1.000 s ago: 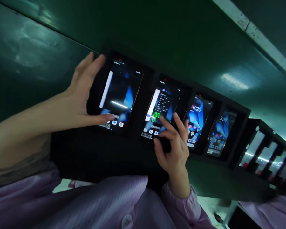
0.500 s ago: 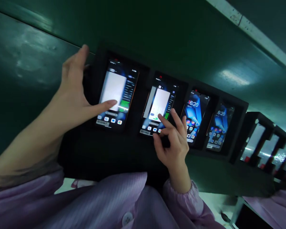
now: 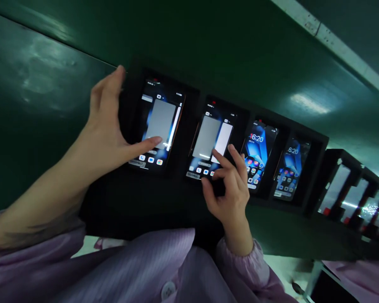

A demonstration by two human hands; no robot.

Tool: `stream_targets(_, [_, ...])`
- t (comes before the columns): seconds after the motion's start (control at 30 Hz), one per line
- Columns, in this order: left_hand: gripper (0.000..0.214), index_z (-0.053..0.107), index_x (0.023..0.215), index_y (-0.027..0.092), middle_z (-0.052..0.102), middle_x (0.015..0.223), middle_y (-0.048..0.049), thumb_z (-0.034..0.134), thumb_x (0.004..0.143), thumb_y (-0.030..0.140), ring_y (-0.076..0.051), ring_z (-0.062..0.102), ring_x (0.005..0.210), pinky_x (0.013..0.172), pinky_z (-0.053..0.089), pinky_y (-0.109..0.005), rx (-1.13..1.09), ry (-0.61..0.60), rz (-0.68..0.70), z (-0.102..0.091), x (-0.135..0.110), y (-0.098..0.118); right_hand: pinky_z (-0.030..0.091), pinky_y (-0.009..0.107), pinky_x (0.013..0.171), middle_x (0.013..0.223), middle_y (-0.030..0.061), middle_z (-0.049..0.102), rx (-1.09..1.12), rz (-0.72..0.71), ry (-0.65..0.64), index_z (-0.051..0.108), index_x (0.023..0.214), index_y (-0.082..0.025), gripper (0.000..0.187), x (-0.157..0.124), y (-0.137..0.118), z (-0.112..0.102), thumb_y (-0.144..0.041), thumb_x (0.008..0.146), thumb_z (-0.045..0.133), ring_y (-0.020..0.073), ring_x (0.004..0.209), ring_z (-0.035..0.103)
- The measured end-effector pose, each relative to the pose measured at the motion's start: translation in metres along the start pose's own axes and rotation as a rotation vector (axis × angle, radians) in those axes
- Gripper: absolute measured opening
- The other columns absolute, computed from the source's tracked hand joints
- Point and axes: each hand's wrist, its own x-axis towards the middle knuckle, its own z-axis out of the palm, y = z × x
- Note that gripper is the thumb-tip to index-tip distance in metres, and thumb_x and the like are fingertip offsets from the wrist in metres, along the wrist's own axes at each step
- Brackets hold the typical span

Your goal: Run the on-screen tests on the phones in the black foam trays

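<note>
Several lit smartphones lie in a row in a black tray (image 3: 177, 185). Over the leftmost smartphone (image 3: 161, 122), my left hand (image 3: 109, 130) stretches its thumb onto the screen, fingers spread past the tray's left side. My right hand (image 3: 230, 185) has a fingertip at the screen of the second smartphone (image 3: 206, 134); its other fingers are apart and hold nothing. Both of these screens show app cards above a row of icons. The third smartphone (image 3: 255, 147) and the dimmer fourth smartphone (image 3: 292, 168) show a home screen with the clock at 6:20.
A green worktop (image 3: 208, 42) lies under the tray, with a pale strip (image 3: 334, 42) along its far side. To the right stands another black tray (image 3: 341, 155) with several upright pale panels. A lilac sleeve (image 3: 360, 277) of another person shows at lower right.
My left hand has shifted slightly right, its thumb sliding across the first screen. The cards on the first two screens have scrolled sideways. My right fingertip has moved a little.
</note>
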Motion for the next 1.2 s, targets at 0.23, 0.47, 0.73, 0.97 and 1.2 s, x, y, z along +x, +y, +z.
stream_targets(0.23, [0.157, 0.016, 0.164, 0.021, 0.018, 0.164, -0.0183, 0.100, 0.039, 0.068, -0.052, 0.016, 0.157, 0.129, 0.006, -0.078, -0.033, 0.040, -0.107, -0.009, 0.006, -0.012, 0.036, 0.057, 0.128, 0.117, 0.0019, 0.082, -0.015, 0.026, -0.021, 0.050, 0.084, -0.025, 0.019, -0.002, -0.001, 0.002, -0.021, 0.100, 0.060, 0.0278, 0.139, 0.062])
stream_targets(0.47, [0.169, -0.002, 0.166, 0.019, 0.012, 0.167, -0.0203, 0.086, 0.041, 0.091, -0.057, 0.012, 0.157, 0.123, -0.004, -0.082, 0.099, -0.039, 0.032, 0.005, -0.001, 0.000, 0.039, 0.061, 0.123, 0.118, 0.0055, 0.081, 0.030, 0.044, 0.048, 0.050, 0.085, -0.025, 0.017, -0.002, 0.001, 0.000, -0.022, 0.098, 0.062, 0.0305, 0.139, 0.061])
stream_targets(0.73, [0.138, 0.010, 0.167, 0.021, 0.026, 0.169, -0.0181, 0.081, 0.066, 0.083, -0.043, 0.027, 0.158, 0.127, 0.024, -0.075, -0.066, 0.042, 0.035, -0.004, -0.003, 0.006, 0.032, 0.059, 0.128, 0.137, 0.0073, 0.073, -0.032, -0.006, -0.077, 0.051, 0.091, -0.025, 0.015, 0.000, -0.001, 0.001, -0.032, 0.101, 0.060, 0.0338, 0.154, 0.044])
stream_targets(0.97, [0.132, 0.012, 0.164, 0.021, 0.028, 0.167, -0.0202, 0.086, 0.069, 0.075, -0.043, 0.028, 0.157, 0.126, 0.027, -0.075, -0.202, 0.072, 0.005, 0.002, 0.002, 0.004, 0.027, 0.064, 0.129, 0.128, 0.0054, 0.078, 0.053, 0.003, -0.019, 0.046, 0.084, -0.025, 0.022, -0.002, 0.000, -0.004, -0.029, 0.100, 0.061, 0.0328, 0.153, 0.046])
stream_targets(1.2, [0.117, 0.024, 0.163, 0.035, 0.053, 0.149, -0.0091, 0.091, 0.071, 0.064, -0.042, 0.050, 0.145, 0.119, 0.038, -0.078, -0.493, 0.038, -0.114, -0.009, 0.003, 0.002, 0.042, 0.062, 0.121, 0.101, 0.0037, 0.084, 0.187, 0.014, 0.278, 0.046, 0.073, -0.024, 0.025, -0.013, 0.033, -0.035, -0.013, 0.092, 0.058, 0.0320, 0.143, 0.059])
